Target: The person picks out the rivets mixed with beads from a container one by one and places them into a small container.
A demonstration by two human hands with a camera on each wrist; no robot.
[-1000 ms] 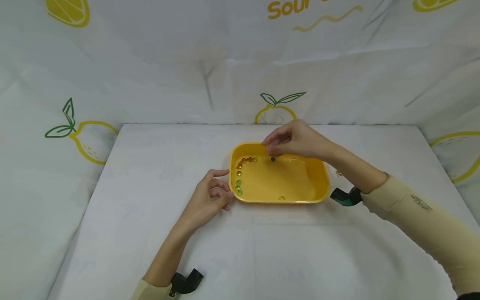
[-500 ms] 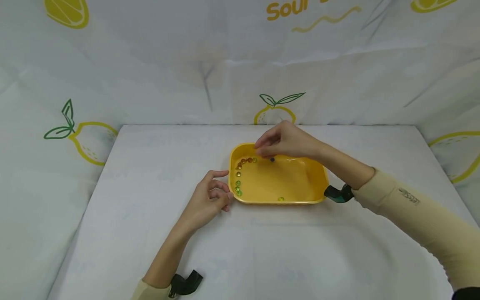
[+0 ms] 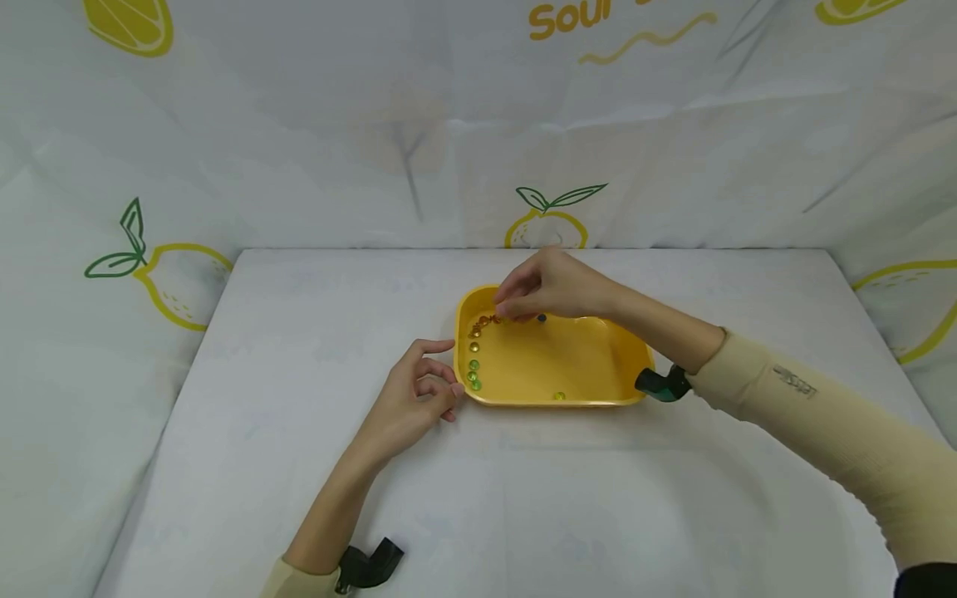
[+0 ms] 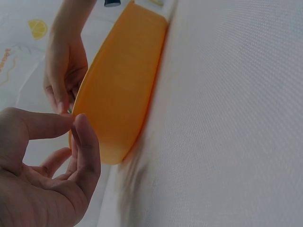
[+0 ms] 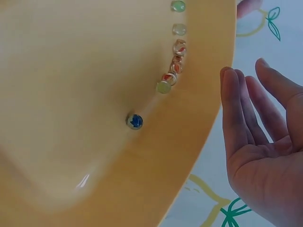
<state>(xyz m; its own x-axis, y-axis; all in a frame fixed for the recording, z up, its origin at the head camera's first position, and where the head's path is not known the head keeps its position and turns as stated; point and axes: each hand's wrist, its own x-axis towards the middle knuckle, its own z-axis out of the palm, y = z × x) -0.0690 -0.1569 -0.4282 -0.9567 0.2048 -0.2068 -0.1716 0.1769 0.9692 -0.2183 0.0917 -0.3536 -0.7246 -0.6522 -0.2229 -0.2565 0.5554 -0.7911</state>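
Note:
A shallow yellow tray [image 3: 576, 357] stands on the white table, with glass marbles along its left end and far side. My left hand [image 3: 411, 399] holds the tray's left end, its thumb [image 4: 59, 125] at the rim and its other fingers bent. Over the tray's far left part hovers my right hand [image 3: 557, 286]; thumb and fingers stand apart in the right wrist view, nothing visible between them. Nearby lie a blue-patterned marble [image 5: 135, 121] and a pale green marble [image 5: 163, 87]. In the head view the right hand partly hides the far row of marbles.
A lone yellow-green marble [image 3: 559, 396] lies by the tray's near wall. White table surface [image 3: 321, 324] surrounds the tray. Behind rises a white cloth backdrop [image 3: 321, 141] with lemon prints.
My right hand has moved left and slightly lower in the head view, from near the blue-patterned marble to over the row's right end. My left hand stays at the tray.

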